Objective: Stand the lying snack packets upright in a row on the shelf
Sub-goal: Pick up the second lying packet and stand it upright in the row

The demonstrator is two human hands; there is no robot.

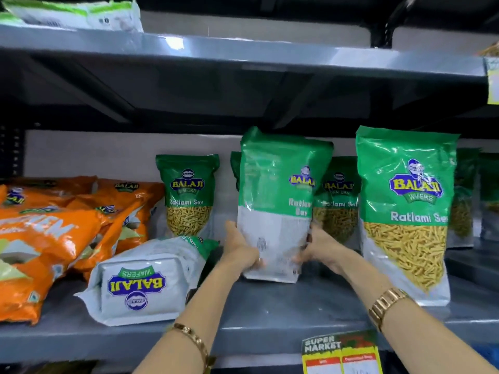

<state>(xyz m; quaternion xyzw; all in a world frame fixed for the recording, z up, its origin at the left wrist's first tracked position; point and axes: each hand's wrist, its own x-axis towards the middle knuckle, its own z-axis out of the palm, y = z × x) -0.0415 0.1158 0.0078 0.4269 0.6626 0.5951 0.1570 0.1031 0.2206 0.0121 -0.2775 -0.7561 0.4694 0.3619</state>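
A green and white Ratlami Sev packet stands upright at the middle of the grey shelf, turned partly sideways. My left hand grips its lower left edge and my right hand grips its lower right edge. To its left another sev packet lies flat with its white bottom toward me. On the right a larger-looking sev packet stands upright at the front. Two more stand upright at the back, one at the left and one behind the held packet.
Orange snack bags lie piled at the left of the shelf. More green packets stand at the far right. The upper shelf overhangs closely, with a pale packet on it. A price tag hangs on the front edge.
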